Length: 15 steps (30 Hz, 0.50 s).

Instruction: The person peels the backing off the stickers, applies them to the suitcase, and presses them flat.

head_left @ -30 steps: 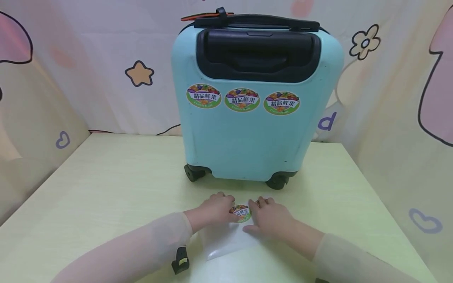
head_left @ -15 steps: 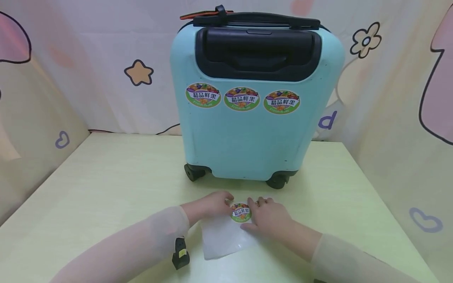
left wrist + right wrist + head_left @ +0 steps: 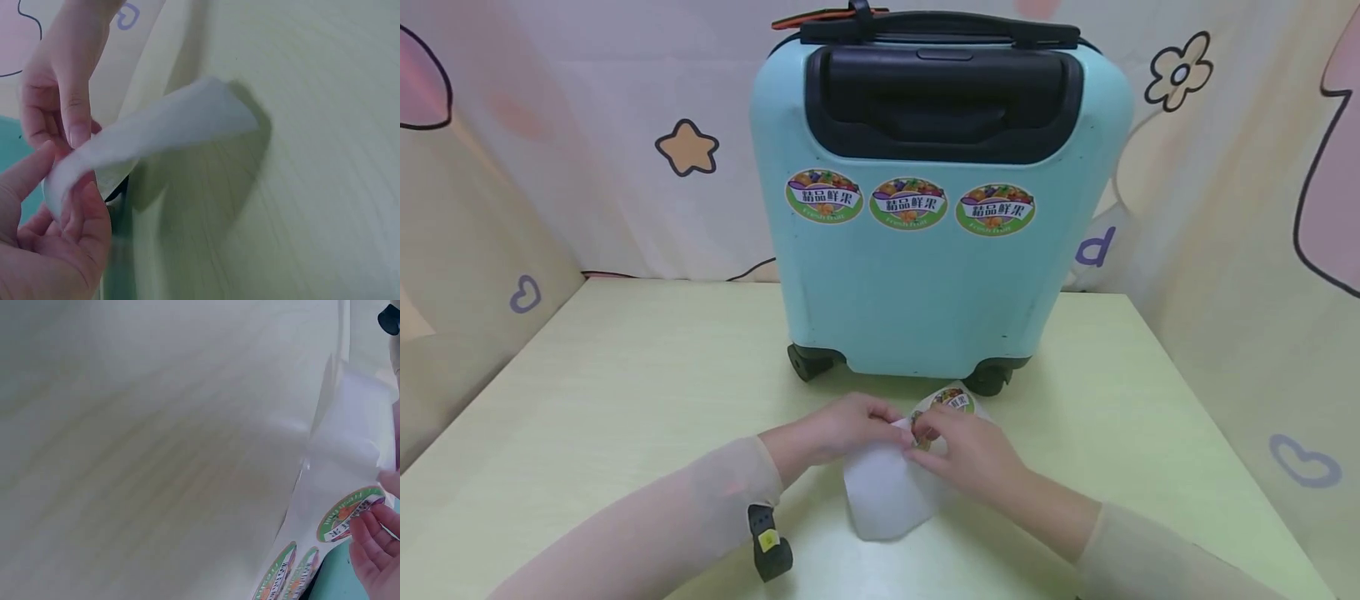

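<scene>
My left hand [image 3: 847,427] pinches a white sheet of stickers [image 3: 887,496] just in front of the suitcase. The sheet bends over those fingers, and its loose end stands off the table in the left wrist view. From the other side, my right hand [image 3: 976,450] curls its thumb and fingers at the edge of an oval fruit sticker [image 3: 340,519] on the sheet. That hand hides part of the sticker in the head view. Another oval sticker [image 3: 953,400] shows on the sheet's far end, close to a suitcase wheel.
A light blue suitcase [image 3: 910,292] stands upright on the pale table [image 3: 625,367], three matching oval stickers across its front. Black wheels [image 3: 988,379] are at its base. Patterned cloth [image 3: 602,150] surrounds the back and sides. A black device [image 3: 769,542] hangs at the left sleeve.
The sheet lay flat between my hands; now it is bent up and its far end is nearer the suitcase. My left hand has moved in to pinch it, and my right fingers have curled.
</scene>
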Tool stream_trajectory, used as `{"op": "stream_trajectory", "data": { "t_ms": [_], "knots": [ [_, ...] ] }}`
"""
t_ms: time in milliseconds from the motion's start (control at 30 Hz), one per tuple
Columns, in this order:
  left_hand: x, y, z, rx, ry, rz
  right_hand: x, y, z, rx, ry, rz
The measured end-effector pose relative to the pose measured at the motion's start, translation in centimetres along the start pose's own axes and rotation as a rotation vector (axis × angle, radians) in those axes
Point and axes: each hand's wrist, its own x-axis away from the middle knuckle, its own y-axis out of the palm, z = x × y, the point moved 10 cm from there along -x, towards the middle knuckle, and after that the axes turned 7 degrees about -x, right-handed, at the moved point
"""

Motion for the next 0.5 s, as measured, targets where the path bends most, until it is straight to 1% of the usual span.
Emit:
{"op": "stream_trajectory", "data": {
  "t_ms": [133, 333, 500],
  "knots": [
    [0.08, -0.17, 0.22, 0.055, 0.032, -0.015, 0.04, -0.12, 0.81, -0.084, 0.05, 0.005],
    [0.31, -0.18, 0.32, 0.089, 0.049, -0.026, 0.1, 0.01, 0.82, -0.17, 0.041, -0.012],
    [0.49, -0.14, 0.54, 0.098, 0.058, -0.029, 0.2, 0.04, 0.92, -0.247, 0.072, -0.025]
  ]
}}
